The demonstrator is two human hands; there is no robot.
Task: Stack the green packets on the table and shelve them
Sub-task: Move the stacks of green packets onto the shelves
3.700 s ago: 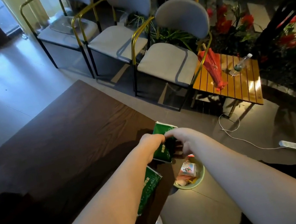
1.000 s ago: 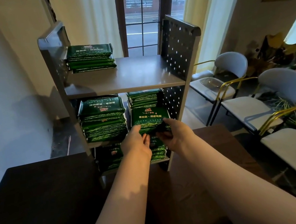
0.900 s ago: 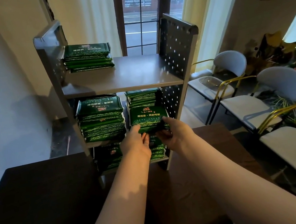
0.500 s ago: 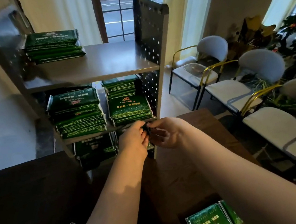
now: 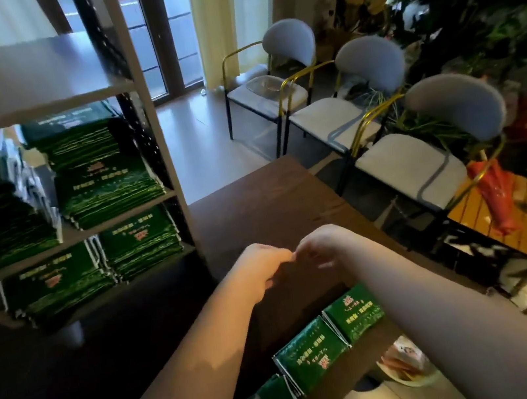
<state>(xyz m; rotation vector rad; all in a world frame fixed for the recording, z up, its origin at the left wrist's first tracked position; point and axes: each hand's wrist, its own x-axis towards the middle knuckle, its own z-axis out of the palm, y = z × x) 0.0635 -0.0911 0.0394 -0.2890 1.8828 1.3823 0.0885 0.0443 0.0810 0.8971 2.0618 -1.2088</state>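
Both hands hovered over the dark table (image 5: 273, 204), close together near the middle of the view. The left hand (image 5: 261, 268) and the right hand (image 5: 320, 249) almost touched at the knuckles. Their fingers were loosely curled downward and, as far as the blur allowed me to see, they held nothing.

The task's things were in two places. Three loose green packets (image 5: 310, 354) lay flat in a row along the near edge of the table, at about six o'clock from the hands, side by side and not yet stacked. Many more packets lay in piles on the rack (image 5: 152, 113) at about ten o'clock, on its middle and lower shelves.

In my judgement, the step in hand was the gathering of the loose packets. The next move would call for lowering both hands toward six o'clock, putting the three packets one upon another with the edges in line, and taking the pile from its two sides. The packets looked thin and glossy, so a loose grip could let them slide apart. After that the pile must go to ten o'clock, onto a shelf with room above its piles.

A bowl (image 5: 410, 372) of small sachets stood beyond the table edge at five o'clock, and a row of chairs (image 5: 360, 97) at one o'clock.
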